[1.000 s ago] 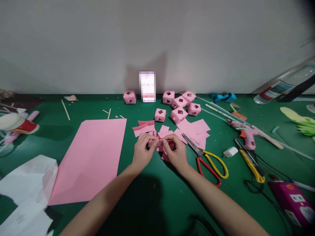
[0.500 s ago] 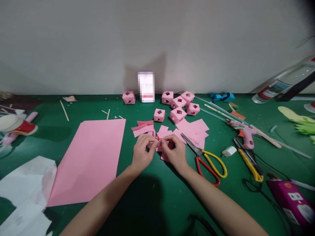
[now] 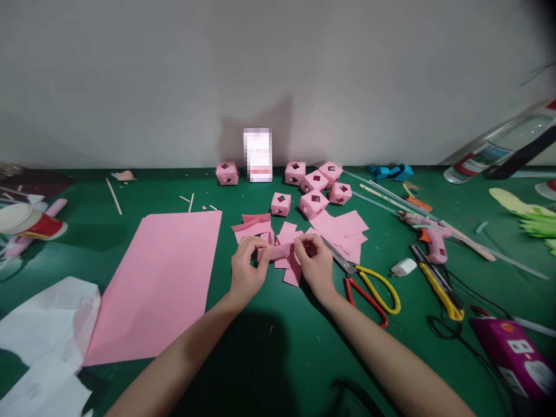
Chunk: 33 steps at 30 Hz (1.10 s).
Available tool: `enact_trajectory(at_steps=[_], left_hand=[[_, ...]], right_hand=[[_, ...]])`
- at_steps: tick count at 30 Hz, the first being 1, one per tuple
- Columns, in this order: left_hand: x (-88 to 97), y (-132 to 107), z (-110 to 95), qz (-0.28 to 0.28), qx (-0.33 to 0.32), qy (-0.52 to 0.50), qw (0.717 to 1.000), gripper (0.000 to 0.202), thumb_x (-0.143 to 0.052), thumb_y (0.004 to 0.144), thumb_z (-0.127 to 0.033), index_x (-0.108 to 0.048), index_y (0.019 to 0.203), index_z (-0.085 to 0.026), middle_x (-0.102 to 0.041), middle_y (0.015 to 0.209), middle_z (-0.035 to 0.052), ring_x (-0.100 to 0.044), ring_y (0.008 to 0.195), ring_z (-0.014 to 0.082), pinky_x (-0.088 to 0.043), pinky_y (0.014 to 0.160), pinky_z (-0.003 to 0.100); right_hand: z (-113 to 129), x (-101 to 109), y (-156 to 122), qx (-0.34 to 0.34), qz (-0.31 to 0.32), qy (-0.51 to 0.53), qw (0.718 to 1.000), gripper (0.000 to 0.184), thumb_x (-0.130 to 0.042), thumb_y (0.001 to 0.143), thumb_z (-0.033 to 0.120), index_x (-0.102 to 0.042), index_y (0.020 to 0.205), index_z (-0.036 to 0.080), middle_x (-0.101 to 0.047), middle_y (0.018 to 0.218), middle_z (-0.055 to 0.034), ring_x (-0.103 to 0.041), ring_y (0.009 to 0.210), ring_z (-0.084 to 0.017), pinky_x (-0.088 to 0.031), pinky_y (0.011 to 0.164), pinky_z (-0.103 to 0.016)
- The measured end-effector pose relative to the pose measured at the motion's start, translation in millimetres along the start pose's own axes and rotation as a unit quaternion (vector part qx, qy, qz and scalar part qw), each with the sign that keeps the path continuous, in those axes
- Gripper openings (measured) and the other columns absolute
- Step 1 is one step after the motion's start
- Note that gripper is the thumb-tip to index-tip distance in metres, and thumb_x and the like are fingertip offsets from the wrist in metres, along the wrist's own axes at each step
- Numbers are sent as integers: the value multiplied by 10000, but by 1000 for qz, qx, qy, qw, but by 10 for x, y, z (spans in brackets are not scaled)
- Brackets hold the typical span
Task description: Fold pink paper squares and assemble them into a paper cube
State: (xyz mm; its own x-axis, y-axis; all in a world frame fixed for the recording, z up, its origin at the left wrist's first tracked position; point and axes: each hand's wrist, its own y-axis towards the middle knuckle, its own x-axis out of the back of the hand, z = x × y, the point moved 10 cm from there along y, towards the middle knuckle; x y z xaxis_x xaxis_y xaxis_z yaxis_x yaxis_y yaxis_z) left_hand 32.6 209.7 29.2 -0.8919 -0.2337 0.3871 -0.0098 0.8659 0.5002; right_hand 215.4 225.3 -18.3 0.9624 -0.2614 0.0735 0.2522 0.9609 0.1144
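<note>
My left hand [image 3: 245, 268] and my right hand [image 3: 315, 263] are side by side over the green mat, and each pinches one end of a small folded pink paper piece [image 3: 280, 251]. Under and around that piece lie loose pink paper squares [image 3: 343, 229] and folded pink strips [image 3: 252, 225]. Several finished pink paper cubes [image 3: 315, 201] with square holes stand just beyond, toward the wall. A large pink paper sheet [image 3: 163, 278] lies flat to the left of my left hand.
Red-and-yellow scissors [image 3: 368, 285] lie right of my right hand. Further right are a pink glue gun [image 3: 432, 237], a yellow utility knife [image 3: 441, 284], a white eraser-like block [image 3: 403, 267] and a purple power strip [image 3: 515, 356]. White paper [image 3: 43, 330] and a glue bottle [image 3: 28, 222] sit left.
My hands have drawn slightly apart, and more of the folded pink piece shows between them. The right hand has shifted a little up and right.
</note>
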Motion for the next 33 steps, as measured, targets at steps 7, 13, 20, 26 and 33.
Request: enact_trajectory(at_steps=[7, 13, 20, 26, 33], left_hand=[[-46, 12, 4, 25, 8, -24, 999, 49, -610, 884, -202, -608, 835, -197, -637, 842, 16, -592, 862, 169, -467, 809, 306], [-111, 35, -1, 50, 9, -30, 998, 39, -613, 873, -185, -631, 842, -199, -647, 842, 24, -597, 878, 176, -478, 815, 312], [-131, 24, -19, 55, 5, -5, 998, 85, -618, 819, -130, -605, 769, -198, -645, 856, 29, -601, 896, 178, -486, 757, 286], [-115, 23, -29, 47, 3, 14, 999, 106, -599, 812, -126, -583, 735, -198, -637, 838, 30, -600, 908, 187, -481, 762, 295], [-111, 37, 41, 43, 34, 4, 998, 101, -588, 808, -136, -588, 729, -198, -638, 838, 29, -605, 884, 189, -479, 786, 311]], right_hand=[[200, -156, -77, 101, 79, -49, 990, 104, -602, 901, 283, -627, 973, 212, -665, 949, -46, -618, 861, -185, -490, 791, -339], [392, -192, -137, 180, 84, -87, 976, 89, -586, 920, 233, -628, 845, 209, -654, 815, -34, -594, 803, -186, -470, 763, -342], [397, -281, -214, 201, 124, -87, 968, 80, -572, 934, 217, -628, 877, 206, -651, 857, -49, -599, 839, -188, -475, 757, -335], [352, -227, -166, 172, 100, -73, 977, 120, -553, 947, 246, -604, 844, 212, -633, 833, -36, -595, 805, -183, -471, 736, -324], [262, -52, -81, 123, 31, -51, 991, 139, -538, 955, 287, -585, 856, 201, -602, 818, -15, -561, 762, -161, -442, 710, -297]])
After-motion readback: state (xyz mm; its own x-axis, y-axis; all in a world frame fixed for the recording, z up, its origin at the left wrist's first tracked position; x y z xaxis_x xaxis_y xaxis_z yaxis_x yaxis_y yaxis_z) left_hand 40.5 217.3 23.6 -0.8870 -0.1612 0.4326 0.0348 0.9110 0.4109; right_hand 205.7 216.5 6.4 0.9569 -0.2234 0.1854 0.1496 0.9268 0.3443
